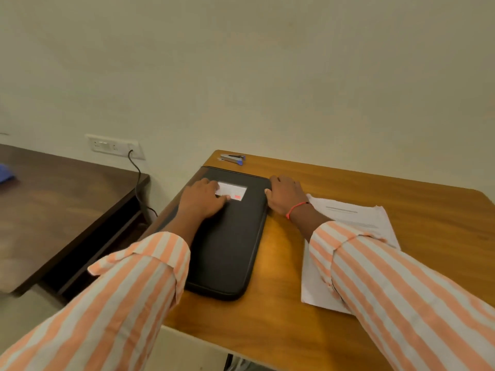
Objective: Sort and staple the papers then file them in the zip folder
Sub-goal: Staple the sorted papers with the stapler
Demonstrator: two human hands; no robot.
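Wooden table [388,191]. Black zip folder [227,250] flat on its left part, closed. Papers [356,218] just right of the folder, partly under the right forearm. Left hand [202,199] flat on the folder, fingers straight. Right hand [285,195] curled at the folder's far right corner, grip unclear. Stapler [232,158] beyond the folder, at the far edge.

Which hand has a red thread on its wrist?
The right hand, at the right edge of the folder; the left hand, resting on top of it, has none.
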